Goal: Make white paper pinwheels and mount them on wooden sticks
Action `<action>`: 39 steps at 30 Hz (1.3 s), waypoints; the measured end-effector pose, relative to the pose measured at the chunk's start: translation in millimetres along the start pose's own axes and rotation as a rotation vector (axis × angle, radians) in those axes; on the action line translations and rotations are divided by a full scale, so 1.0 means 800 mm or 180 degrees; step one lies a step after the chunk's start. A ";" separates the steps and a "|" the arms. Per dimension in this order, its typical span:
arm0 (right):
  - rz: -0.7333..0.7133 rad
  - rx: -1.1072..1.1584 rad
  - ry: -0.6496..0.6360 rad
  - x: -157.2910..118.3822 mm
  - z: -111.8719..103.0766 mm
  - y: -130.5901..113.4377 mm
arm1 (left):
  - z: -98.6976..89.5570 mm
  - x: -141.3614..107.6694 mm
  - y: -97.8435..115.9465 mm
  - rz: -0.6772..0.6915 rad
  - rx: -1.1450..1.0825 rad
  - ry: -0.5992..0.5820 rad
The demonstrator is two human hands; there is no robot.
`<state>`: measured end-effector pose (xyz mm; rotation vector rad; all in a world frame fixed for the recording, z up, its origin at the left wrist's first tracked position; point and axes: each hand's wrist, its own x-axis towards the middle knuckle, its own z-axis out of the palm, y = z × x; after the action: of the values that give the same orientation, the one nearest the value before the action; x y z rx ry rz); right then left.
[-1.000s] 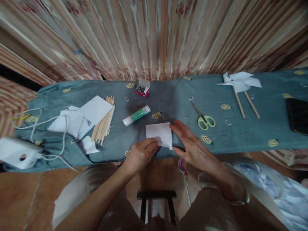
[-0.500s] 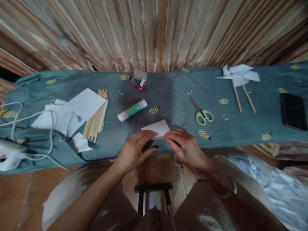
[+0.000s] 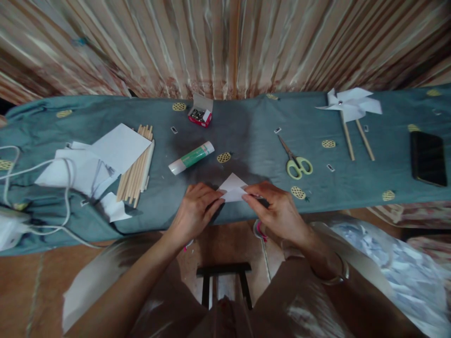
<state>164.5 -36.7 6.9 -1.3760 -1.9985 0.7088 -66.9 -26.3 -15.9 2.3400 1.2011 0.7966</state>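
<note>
A small folded piece of white paper (image 3: 233, 190) is held between my two hands near the table's front edge, its upper corner pointing away from me. My left hand (image 3: 198, 206) pinches its left corner between thumb and fingers. On the opposite side, my right hand (image 3: 276, 206) pinches the right corner. Just beyond the paper lies a green and white glue stick (image 3: 192, 157). To the right, scissors (image 3: 298, 164) with light green handles rest with their blades slightly apart.
At the back stands an open red box of pins (image 3: 200, 116). Wooden sticks (image 3: 136, 169) and white paper sheets (image 3: 120, 148) lie left, near a white cable (image 3: 68, 202). Paper pinwheels (image 3: 354, 104) on sticks and a black phone (image 3: 428, 157) lie right on the green cloth (image 3: 253, 145).
The paper has turned in my hands, so a corner now points away from me instead of a long edge. Both hands have shifted slightly, still gripping it.
</note>
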 end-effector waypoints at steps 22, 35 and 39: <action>0.0167 -0.0370 0.0242 0.026 0.030 0.030 | 0.001 0.001 -0.009 -0.0464 0.0191 -0.0075; 0.0014 -0.0489 0.0191 0.034 0.028 0.036 | 0.023 -0.010 0.018 0.0898 0.0794 -0.0003; -0.0009 -0.0510 0.0208 0.036 0.027 0.035 | 0.041 -0.021 0.022 0.0856 0.0867 -0.0173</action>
<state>158.0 -2.1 -22.9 -1.4682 -2.0416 0.5045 -42.9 -53.0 -36.2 2.7701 1.0407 0.6830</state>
